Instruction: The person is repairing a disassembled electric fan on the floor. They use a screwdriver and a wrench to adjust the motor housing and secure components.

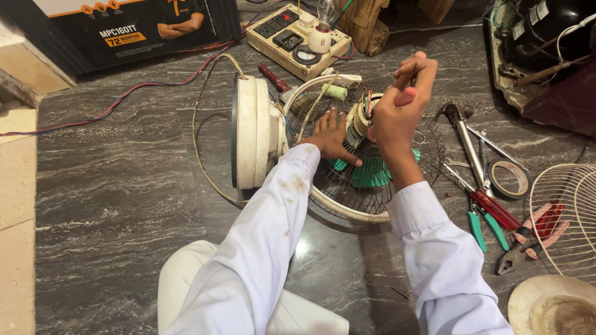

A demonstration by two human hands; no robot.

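A dismantled table fan lies on the dark stone floor: its wire guard (428,155) with green blades (369,177) underneath, and the bare motor (362,121) with coloured wires standing in the middle. My left hand (331,138) rests flat against the motor's left side, steadying it. My right hand (403,102) is raised over the motor, fingers closed around a tool with a pink-red handle (406,96); its tip is hidden. The fan's white round base (251,133) lies on edge just left of the guard.
Pliers, a red-handled screwdriver (493,209), scissors and a tape roll (509,180) lie to the right. A second wire guard (571,211) sits at far right. A wooden switchboard with a bulb (298,37) is behind, a cardboard box (136,28) at back left.
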